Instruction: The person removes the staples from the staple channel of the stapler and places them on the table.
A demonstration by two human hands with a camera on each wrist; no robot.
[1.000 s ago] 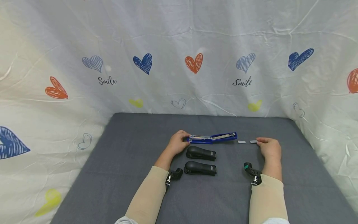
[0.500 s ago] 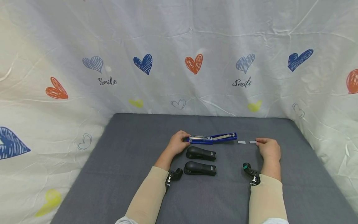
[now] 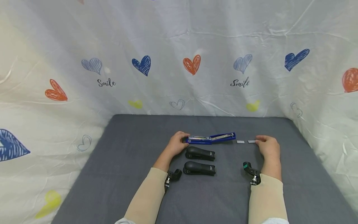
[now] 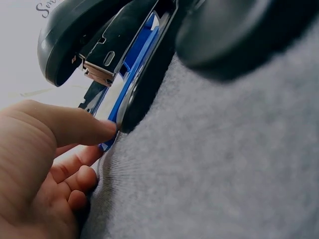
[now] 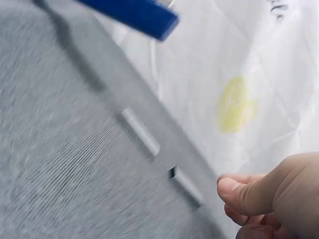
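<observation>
A blue stapler (image 3: 199,140) lies opened out flat near the back of the table, its metal inside facing up. My left hand (image 3: 176,143) pinches its left end between thumb and fingers; the left wrist view shows the thumb (image 4: 82,125) on the blue edge. Two small staple strips lie in a row to the right of the stapler: a nearer strip (image 3: 240,142) and an outer strip (image 3: 251,141). My right hand (image 3: 269,148) is beside the outer strip, fingers loosely curled. A narrow gap separates its fingertips from the strip (image 5: 186,185) in the right wrist view.
Two black staplers, one upper (image 3: 200,153) and one lower (image 3: 199,168), lie in front of the blue one. They fill much of the left wrist view. A grey cloth covers the table (image 3: 134,137). A white curtain (image 3: 162,37) with printed hearts hangs behind.
My right hand has let go of the outer staple strip and lifted slightly. My left hand and the blue stapler stay in place; the head view has shifted a little.
</observation>
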